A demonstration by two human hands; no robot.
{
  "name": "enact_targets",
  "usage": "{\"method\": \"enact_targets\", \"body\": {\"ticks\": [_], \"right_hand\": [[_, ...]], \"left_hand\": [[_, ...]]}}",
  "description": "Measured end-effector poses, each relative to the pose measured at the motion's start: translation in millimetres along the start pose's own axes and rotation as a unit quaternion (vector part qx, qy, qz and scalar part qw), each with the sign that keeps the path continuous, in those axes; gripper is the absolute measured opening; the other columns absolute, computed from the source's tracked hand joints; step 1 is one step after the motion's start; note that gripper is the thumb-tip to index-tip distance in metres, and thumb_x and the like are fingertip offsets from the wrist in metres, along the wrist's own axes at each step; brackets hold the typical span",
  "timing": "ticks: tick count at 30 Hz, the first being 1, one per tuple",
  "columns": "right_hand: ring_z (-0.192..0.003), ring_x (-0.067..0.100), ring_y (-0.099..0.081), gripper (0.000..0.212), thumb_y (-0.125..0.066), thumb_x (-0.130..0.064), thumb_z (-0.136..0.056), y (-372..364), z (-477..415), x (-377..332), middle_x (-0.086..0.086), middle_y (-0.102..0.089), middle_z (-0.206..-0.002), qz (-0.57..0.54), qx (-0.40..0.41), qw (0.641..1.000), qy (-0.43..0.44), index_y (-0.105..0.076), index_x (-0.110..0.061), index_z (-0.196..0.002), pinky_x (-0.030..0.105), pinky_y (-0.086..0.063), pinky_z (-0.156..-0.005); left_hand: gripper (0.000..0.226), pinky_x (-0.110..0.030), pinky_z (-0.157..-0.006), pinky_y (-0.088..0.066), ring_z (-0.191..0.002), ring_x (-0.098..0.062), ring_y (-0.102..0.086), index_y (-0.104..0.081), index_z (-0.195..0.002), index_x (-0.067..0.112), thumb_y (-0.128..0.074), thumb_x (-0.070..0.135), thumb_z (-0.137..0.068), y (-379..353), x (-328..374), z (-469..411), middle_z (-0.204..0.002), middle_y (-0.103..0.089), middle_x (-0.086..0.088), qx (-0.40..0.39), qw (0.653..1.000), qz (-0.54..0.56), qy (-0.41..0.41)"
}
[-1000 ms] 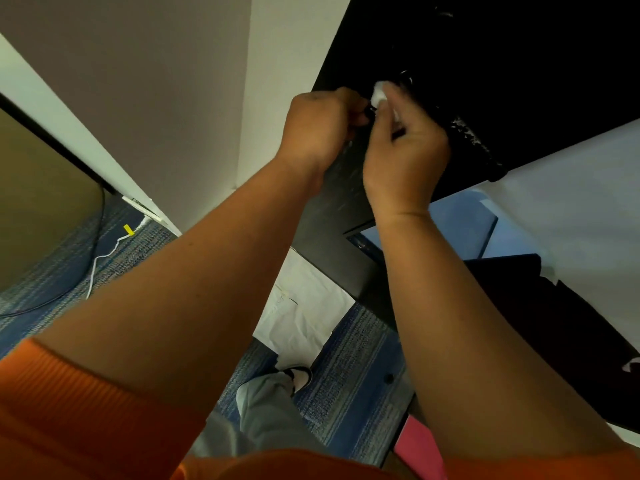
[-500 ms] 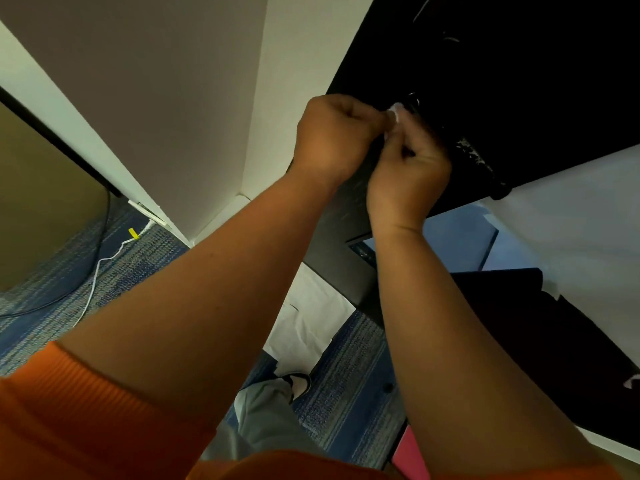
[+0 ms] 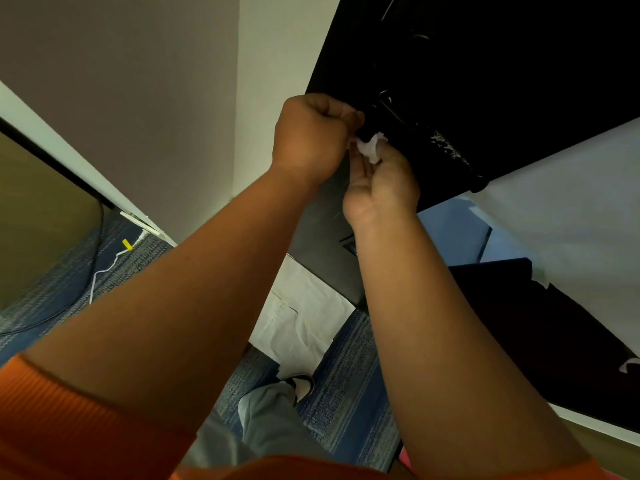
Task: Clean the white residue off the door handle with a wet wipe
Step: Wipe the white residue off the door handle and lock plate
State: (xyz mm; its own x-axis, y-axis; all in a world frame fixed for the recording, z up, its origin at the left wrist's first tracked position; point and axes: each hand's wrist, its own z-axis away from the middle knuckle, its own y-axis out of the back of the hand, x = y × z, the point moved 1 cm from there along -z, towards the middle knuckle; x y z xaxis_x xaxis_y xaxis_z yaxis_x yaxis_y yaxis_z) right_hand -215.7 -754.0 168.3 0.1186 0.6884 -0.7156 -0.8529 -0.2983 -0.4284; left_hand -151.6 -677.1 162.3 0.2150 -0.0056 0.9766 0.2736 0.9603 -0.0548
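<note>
- Two hands work at the inner end of the black door handle point(image 3: 467, 169): the left hand point(image 3: 311, 133) is pressed up against that end and the right hand point(image 3: 381, 188) is just below it.
- The right hand's grip is clamped on the bunched wet wipe point(image 3: 370, 148), pinched in the fingertips and touching the underside of the handle's inner end. Bunching it probably gives a firmer pad for scrubbing.
- The left hand's grip is curled tight. Whether it clasps the handle, a corner of the wipe or nothing is hidden. It likely steadies the lever against the rubbing.
- One speckled streak of white residue point(image 3: 445, 145) shows further out along the handle, apart from the wipe, so that stretch looks uncleaned.
- Counted: one handle, one wipe and one black door point(image 3: 502, 64). On the carpet well below the handle lie one white cable point(image 3: 94, 277) and one white paper sheet point(image 3: 304, 317).
</note>
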Motion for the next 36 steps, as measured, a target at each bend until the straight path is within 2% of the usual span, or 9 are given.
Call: {"method": "enact_targets", "body": {"ticks": [4, 8, 13, 16, 20, 24, 29, 32, 36], "right_hand": [[-0.084, 0.021, -0.075, 0.014, -0.063, -0.004, -0.097, 11.0, 10.4, -8.6, 0.018, -0.072, -0.109, -0.032, -0.040, 0.998, -0.024, -0.068, 0.002, -0.108, 0.029, -0.063, -0.077], [-0.105, 0.025, -0.072, 0.028, -0.065, -0.004, -0.095, 26.8, 8.7, -10.2, 0.019, -0.071, -0.120, 0.014, -0.041, 0.999, -0.014, -0.065, 0.003, -0.122, 0.029, -0.061, -0.075], [-0.101, 0.025, -0.074, 0.022, -0.063, -0.001, -0.095, 29.2, 8.1, -10.4, 0.019, -0.073, -0.114, 0.105, -0.064, 0.992, 0.000, -0.069, -0.002, -0.116, 0.035, -0.061, -0.086], [-0.090, 0.021, -0.076, 0.014, -0.067, 0.000, -0.092, 30.9, 14.8, -9.2, 0.011, -0.077, -0.099, 0.229, -0.069, 0.968, 0.072, -0.072, -0.007, -0.103, 0.034, -0.062, -0.080], [-0.078, 0.010, -0.073, 0.013, -0.073, -0.004, -0.089, 31.5, 19.6, -11.0, 0.001, -0.077, -0.088, 0.325, -0.061, 0.931, 0.153, -0.076, -0.013, -0.097, 0.023, -0.059, -0.069], [-0.090, 0.016, -0.074, 0.016, -0.067, -0.013, -0.095, 25.0, 24.6, -8.7, -0.001, -0.079, -0.094, 0.352, -0.077, 0.913, 0.191, -0.079, -0.020, -0.101, 0.034, -0.061, -0.078], [-0.095, 0.023, -0.071, 0.025, -0.057, -0.007, -0.097, 29.0, 38.0, -16.3, 0.007, -0.077, -0.107, 0.271, -0.170, 0.939, 0.123, -0.077, -0.020, -0.106, 0.031, -0.054, -0.065], [-0.091, 0.024, -0.069, 0.021, -0.058, -0.007, -0.097, 39.5, 36.8, -23.3, 0.010, -0.076, -0.108, 0.237, -0.150, 0.955, 0.096, -0.075, -0.015, -0.108, 0.030, -0.052, -0.061], [-0.091, 0.024, -0.069, 0.021, -0.058, -0.009, -0.098, 49.1, 33.1, -23.4, 0.007, -0.076, -0.110, 0.253, -0.132, 0.955, 0.083, -0.074, -0.016, -0.110, 0.028, -0.051, -0.059]], "left_hand": [[0.017, -0.032, -0.084, -0.063, -0.081, -0.013, -0.075, -0.077, -0.079, 0.023, -0.074, 0.012, -0.091, 2.5, 0.8, 0.2, -0.081, -0.078, 0.003, -0.004, 1.000, -0.002, 0.013], [0.013, -0.034, -0.086, -0.062, -0.087, -0.015, -0.075, -0.078, -0.088, 0.021, -0.070, 0.013, -0.094, 3.2, -3.5, 10.8, -0.090, -0.079, 0.000, -0.006, 0.999, 0.020, 0.033], [0.008, -0.020, -0.071, -0.056, -0.081, -0.006, -0.074, -0.077, -0.101, 0.020, -0.072, 0.023, -0.095, 5.2, -7.5, 38.3, -0.092, -0.079, 0.002, -0.052, 0.995, 0.036, 0.082], [0.017, -0.029, -0.080, -0.063, -0.086, -0.011, -0.076, -0.076, -0.110, 0.018, -0.074, 0.021, -0.094, 9.9, -9.4, 43.1, -0.097, -0.079, 0.001, -0.076, 0.994, -0.008, 0.084], [0.019, -0.035, -0.085, -0.064, -0.083, -0.013, -0.076, -0.074, -0.111, 0.018, -0.073, 0.011, -0.094, 16.6, -1.2, 41.0, -0.094, -0.077, 0.000, -0.039, 0.997, -0.056, 0.040], [0.015, -0.033, -0.082, -0.064, -0.084, -0.016, -0.077, -0.078, -0.106, 0.014, -0.076, 0.021, -0.093, 13.6, 12.2, 45.4, -0.089, -0.079, -0.003, -0.048, 0.998, -0.036, 0.023], [0.010, -0.026, -0.080, -0.060, -0.084, -0.014, -0.076, -0.079, -0.101, 0.013, -0.076, 0.014, -0.091, 32.6, 21.5, 41.7, -0.089, -0.079, 0.000, -0.047, 0.999, -0.005, 0.002], [0.014, -0.032, -0.085, -0.060, -0.090, -0.023, -0.074, -0.077, -0.105, 0.006, -0.074, 0.006, -0.091, 41.9, 28.1, 41.6, -0.099, -0.078, -0.012, -0.047, 0.998, 0.026, -0.038], [0.016, -0.037, -0.088, -0.062, -0.091, -0.029, -0.075, -0.075, -0.105, 0.005, -0.075, 0.002, -0.089, 40.0, 39.3, 53.8, -0.101, -0.076, -0.013, -0.022, 0.990, 0.019, -0.138]]}}
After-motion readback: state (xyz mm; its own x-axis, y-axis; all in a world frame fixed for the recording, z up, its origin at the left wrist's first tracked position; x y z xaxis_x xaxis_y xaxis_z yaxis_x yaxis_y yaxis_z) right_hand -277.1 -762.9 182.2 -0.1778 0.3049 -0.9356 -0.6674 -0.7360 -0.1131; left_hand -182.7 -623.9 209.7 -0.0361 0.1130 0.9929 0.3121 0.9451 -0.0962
